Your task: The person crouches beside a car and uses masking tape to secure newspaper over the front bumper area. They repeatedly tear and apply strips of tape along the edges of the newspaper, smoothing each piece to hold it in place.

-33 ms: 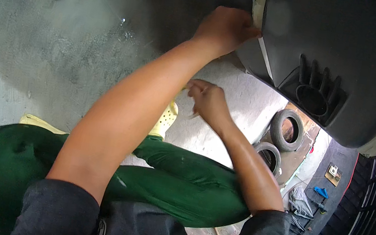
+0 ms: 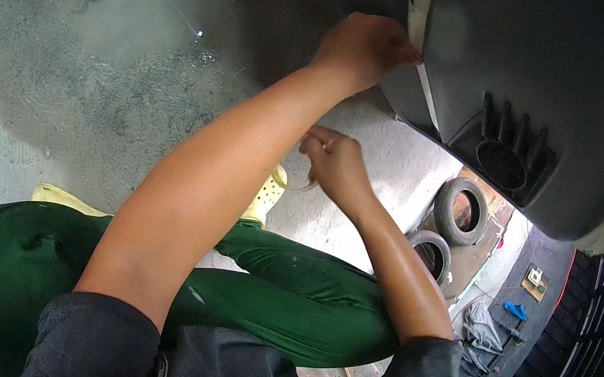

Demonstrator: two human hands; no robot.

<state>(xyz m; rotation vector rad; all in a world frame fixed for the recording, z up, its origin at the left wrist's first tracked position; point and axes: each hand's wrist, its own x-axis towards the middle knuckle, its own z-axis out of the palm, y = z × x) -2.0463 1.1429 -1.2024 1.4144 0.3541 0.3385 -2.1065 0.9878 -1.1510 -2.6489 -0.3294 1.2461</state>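
My left hand (image 2: 364, 48) is closed, thumb and fingers pinched at the edge of a dark grey car bumper (image 2: 460, 87). A narrow whitish tape strip (image 2: 431, 102) runs from those fingertips down along the bumper's edge. Below and nearer to me, my right hand (image 2: 334, 160) is also closed, its fingers curled in. From it hangs a thin, pale, curved strip (image 2: 294, 187), apparently loose tape; my left forearm partly hides these fingertips. Wider beige tape (image 2: 419, 10) covers the edge above my left hand.
A slatted vent with a round recess (image 2: 502, 163) sits low on the bumper. Two tyres (image 2: 460, 210) lie to the right on the floor. Beyond them are a grey cloth (image 2: 483, 328) and a blue item (image 2: 515, 310) on a dark mat. My yellow clog (image 2: 263, 202) shows below my right hand.
The curved strip under my right hand shows as a longer loop now. My left hand keeps its place on the bumper's edge; the view has shifted very slightly.
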